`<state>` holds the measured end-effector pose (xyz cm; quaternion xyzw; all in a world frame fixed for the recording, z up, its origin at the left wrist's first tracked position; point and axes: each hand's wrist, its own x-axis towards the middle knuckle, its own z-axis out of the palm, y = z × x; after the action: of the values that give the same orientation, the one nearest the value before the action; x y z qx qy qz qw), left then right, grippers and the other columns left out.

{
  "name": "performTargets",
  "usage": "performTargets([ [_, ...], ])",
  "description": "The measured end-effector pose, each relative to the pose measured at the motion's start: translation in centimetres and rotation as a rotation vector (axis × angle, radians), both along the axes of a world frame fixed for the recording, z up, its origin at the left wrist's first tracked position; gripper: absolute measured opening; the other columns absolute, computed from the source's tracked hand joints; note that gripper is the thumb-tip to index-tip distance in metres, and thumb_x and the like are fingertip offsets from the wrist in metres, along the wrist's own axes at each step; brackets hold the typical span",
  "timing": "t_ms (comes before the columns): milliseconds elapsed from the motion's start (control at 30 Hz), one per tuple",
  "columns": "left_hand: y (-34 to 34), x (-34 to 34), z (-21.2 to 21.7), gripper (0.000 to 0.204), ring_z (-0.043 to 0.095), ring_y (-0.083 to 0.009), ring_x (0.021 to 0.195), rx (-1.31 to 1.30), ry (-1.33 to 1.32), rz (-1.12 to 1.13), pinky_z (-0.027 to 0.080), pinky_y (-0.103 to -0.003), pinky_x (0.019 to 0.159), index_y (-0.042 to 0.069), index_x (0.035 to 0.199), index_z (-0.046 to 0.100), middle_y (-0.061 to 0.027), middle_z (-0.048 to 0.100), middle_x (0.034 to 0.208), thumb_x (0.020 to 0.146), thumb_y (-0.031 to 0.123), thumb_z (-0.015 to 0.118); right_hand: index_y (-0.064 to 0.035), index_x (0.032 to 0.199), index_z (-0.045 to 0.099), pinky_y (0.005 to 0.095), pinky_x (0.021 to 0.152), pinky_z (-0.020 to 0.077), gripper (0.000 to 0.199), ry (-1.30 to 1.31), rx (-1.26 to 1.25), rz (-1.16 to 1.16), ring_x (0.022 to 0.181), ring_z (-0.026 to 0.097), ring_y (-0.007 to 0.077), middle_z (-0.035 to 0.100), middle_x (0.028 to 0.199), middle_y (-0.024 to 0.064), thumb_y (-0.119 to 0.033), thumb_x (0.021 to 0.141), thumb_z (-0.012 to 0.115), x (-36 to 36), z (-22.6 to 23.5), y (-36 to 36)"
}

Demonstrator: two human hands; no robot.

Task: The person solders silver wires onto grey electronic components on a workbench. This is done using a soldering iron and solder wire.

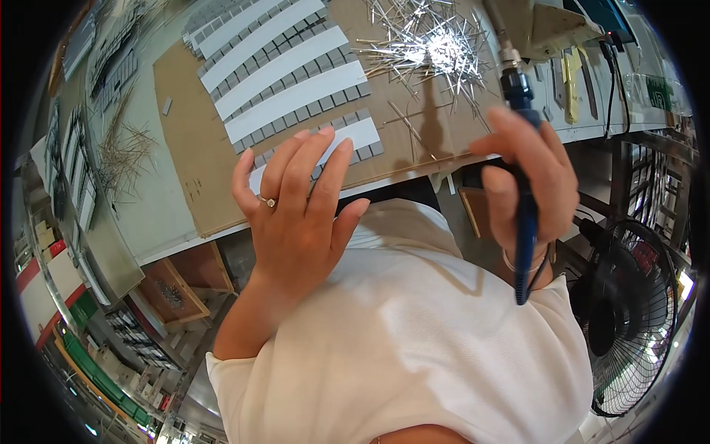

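My left hand (296, 200) lies palm down with its fingers spread, the fingertips over the nearest strip (362, 133), a white band edged with small grey rectangular pieces. Several similar strips (288, 81) stand in rows beyond it on a brown board (185, 148). In my right hand (543, 174) is a soldering iron (526, 229) with a dark blue handle, held upright over the table's front edge. Its metal shaft points away from me, and the tip is out of view at the top. A heap of thin metal wires (425, 52) lies under bright light, left of the iron.
Loose thin wires (129, 155) and stacked grey strips (78, 155) lie on the table's left side. A yellow-handled tool (571, 81) and black cables (612, 81) are at the right. A black fan (629, 318) stands by my right arm. Wooden frames (181, 277) sit below the table.
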<state>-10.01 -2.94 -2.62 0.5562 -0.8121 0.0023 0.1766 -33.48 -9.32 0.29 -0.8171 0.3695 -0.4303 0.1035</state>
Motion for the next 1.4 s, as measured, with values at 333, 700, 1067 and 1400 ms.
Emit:
performTargets([
  [333,-0.3,-0.2,-0.2,0.046,0.05,-0.0249,0.121,0.013,-0.014,-0.018,0.019,-0.048,0.108,0.009,0.129,0.056,-0.0064,0.051,0.134,0.094,0.039,0.053,0.0095,0.105,0.063,0.0226,0.053,0.0377,0.037,-0.12,0.2,0.027,0.057,0.051,0.0128,0.059,0.074,0.0109,-0.024,0.089,0.061,-2.0,2.1,1.3],
  [700,-0.4,-0.4,-0.6,0.041,0.05,-0.0205,0.117,-0.027,-0.05,0.017,0.021,-0.051,0.105,0.012,0.123,0.059,-0.0029,0.054,0.127,0.098,0.042,0.045,-0.0016,0.086,0.047,0.0281,0.054,0.0239,0.027,-0.446,0.531,0.024,0.057,0.031,0.0101,0.041,0.064,0.0025,-0.013,0.074,0.068,-1.2,2.0,2.8],
  [1067,-0.4,-0.5,-0.8,0.04,0.052,-0.0198,0.115,-0.05,-0.042,0.025,0.02,-0.051,0.104,0.012,0.121,0.06,-0.0028,0.055,0.126,0.099,0.042,0.044,-0.0022,0.085,0.048,0.0283,0.052,0.023,0.027,-0.339,0.545,0.125,0.056,0.032,0.0106,0.04,0.063,0.002,-0.013,0.073,0.07,-1.0,1.8,2.4],
  [1400,-0.3,-0.1,-0.6,0.044,0.05,-0.0222,0.12,-0.034,-0.065,0.011,0.02,-0.049,0.107,0.012,0.126,0.058,-0.0042,0.054,0.13,0.097,0.043,0.049,0.0,0.083,0.047,0.0249,0.053,0.0254,0.022,-0.564,0.645,0.047,0.058,0.034,0.0088,0.042,0.067,0.0018,-0.005,0.072,0.065,-0.4,1.2,2.3],
])
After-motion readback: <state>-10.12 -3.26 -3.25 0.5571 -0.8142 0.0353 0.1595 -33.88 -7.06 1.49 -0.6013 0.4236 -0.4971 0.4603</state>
